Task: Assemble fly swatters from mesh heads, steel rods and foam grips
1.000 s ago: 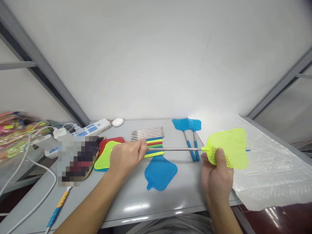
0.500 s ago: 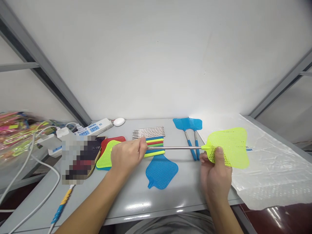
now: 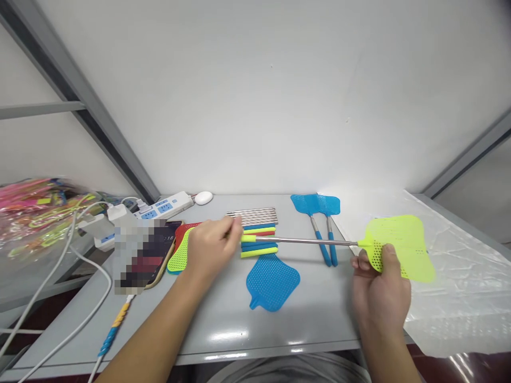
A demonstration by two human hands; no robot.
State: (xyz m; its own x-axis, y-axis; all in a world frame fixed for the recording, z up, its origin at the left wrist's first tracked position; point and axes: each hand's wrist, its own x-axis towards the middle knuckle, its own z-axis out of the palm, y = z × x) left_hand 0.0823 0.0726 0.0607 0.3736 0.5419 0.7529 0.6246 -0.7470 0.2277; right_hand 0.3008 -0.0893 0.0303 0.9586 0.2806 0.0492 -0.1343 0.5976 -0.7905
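Observation:
A yellow-green fly swatter with a metal telescopic rod is stretched level between my two hands. Its grip end is inside my left hand, whose fingers are closed around it. My right hand pinches the perforated head, thumb on top. Below the rod, a loose blue swatter head lies on the table. Behind my left hand are several coloured handles in a row and a stack of metal rods. Red and green swatter heads are partly hidden by my left hand.
Two blue fly swatters lie at the back of the grey table. A white plastic sheet covers the right side. On the left are a phone, a power strip, white cables and bagged colourful items.
My right hand has moved right with the swatter head, and the rod between my hands is longer. A yellow-green grip end now shows by my left hand. The view has shifted slightly.

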